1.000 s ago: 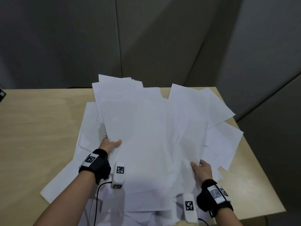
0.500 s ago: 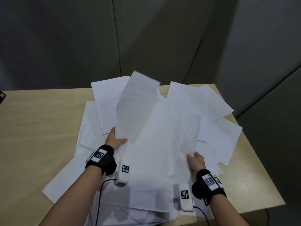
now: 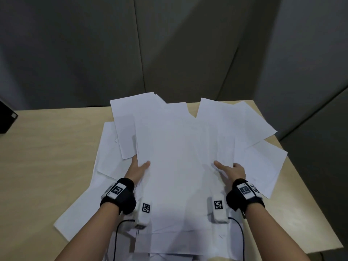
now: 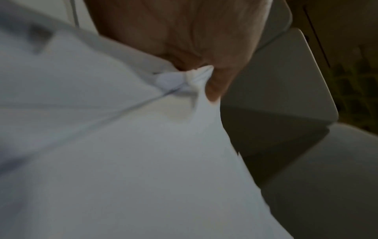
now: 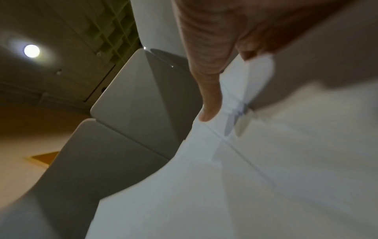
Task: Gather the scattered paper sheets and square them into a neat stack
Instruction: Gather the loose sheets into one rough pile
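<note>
Several white paper sheets [image 3: 177, 157] lie overlapped and fanned out over a light wooden table [image 3: 47, 157]. My left hand [image 3: 138, 168] grips the left edge of the middle bundle, thumb on top and fingers underneath. The left wrist view shows the bundle [image 4: 122, 145] creased where my left hand [image 4: 196, 67] pinches it. My right hand [image 3: 230, 169] holds the bundle's right edge, thumb lying on the paper. In the right wrist view the thumb of my right hand [image 5: 210, 103] presses on the paper [image 5: 266, 161]. Loose sheets [image 3: 259, 162] stick out to the right and far side.
A black object [image 3: 6, 119] sits at the table's left edge. Grey partition panels [image 3: 169, 53] stand behind the table. The table's right edge [image 3: 308, 194] runs close to the outer sheets. Cables [image 3: 116, 238] trail from both wrist cameras over the near sheets.
The bundle, raised and bowed half a second ago, now lies flatter. My right hand has slid left along it, closer to my left hand.
</note>
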Action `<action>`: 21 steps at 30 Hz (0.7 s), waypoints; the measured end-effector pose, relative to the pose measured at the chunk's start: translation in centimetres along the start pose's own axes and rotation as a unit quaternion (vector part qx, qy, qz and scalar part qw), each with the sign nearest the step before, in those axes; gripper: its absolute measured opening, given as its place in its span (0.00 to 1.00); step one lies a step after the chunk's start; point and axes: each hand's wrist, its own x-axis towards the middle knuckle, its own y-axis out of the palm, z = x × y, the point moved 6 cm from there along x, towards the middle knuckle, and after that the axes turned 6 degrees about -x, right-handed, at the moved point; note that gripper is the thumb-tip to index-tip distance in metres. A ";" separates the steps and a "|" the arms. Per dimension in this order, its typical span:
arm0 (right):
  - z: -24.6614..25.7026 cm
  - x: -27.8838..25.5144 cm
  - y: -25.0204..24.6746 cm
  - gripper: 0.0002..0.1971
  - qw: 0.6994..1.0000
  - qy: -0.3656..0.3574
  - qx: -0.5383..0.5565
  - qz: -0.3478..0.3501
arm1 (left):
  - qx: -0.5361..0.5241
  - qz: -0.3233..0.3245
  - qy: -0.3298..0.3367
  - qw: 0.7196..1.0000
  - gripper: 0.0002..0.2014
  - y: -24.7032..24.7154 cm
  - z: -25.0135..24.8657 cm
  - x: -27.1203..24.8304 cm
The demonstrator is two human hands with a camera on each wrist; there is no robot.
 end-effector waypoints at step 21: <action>-1.8 -1.2 -0.8 0.25 0.990 0.044 0.132 0.031 | 0.175 0.059 -0.023 0.983 0.12 -1.2 1.8 0.7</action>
